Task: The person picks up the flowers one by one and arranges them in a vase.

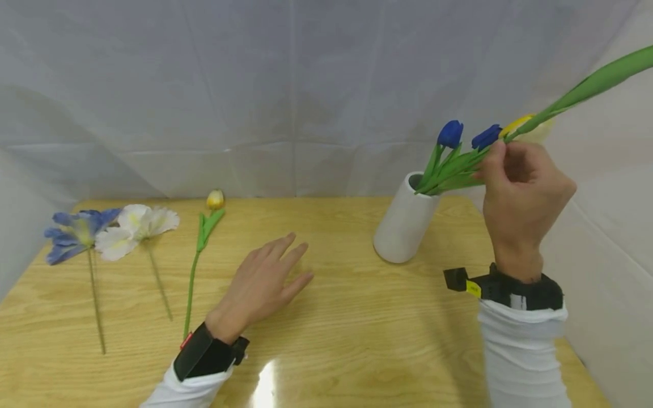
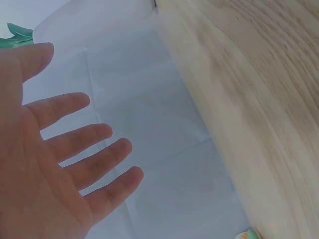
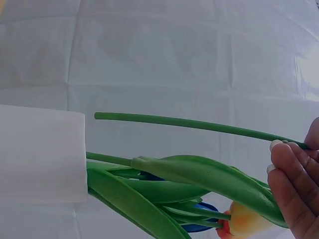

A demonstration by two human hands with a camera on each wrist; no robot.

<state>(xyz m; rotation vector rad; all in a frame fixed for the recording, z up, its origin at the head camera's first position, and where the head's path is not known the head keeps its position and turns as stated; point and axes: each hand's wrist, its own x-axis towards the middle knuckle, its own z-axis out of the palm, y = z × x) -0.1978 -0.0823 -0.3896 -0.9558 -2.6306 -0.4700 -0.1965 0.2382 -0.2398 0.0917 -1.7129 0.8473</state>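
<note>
My right hand (image 1: 528,192) pinches a green flower stem (image 3: 199,123) with a long leaf (image 1: 597,85); its bloom lies outside the views. In the right wrist view, the stem's cut end hangs just off the mouth of the white vase (image 1: 405,224), apart from the rim. Inside the vase stand blue tulips (image 1: 450,135) and a yellow one (image 1: 516,124), their leaves leaning right toward my right hand. My left hand (image 1: 262,280) is held over the middle of the table, fingers spread and holding nothing.
Left of my left hand lies a yellow-and-white tulip (image 1: 215,199) on the wooden table (image 1: 326,351). Farther left are a white flower (image 1: 136,226) and a blue flower (image 1: 81,232), stems pointing toward me. A pale sheet (image 1: 265,102) hangs behind the table.
</note>
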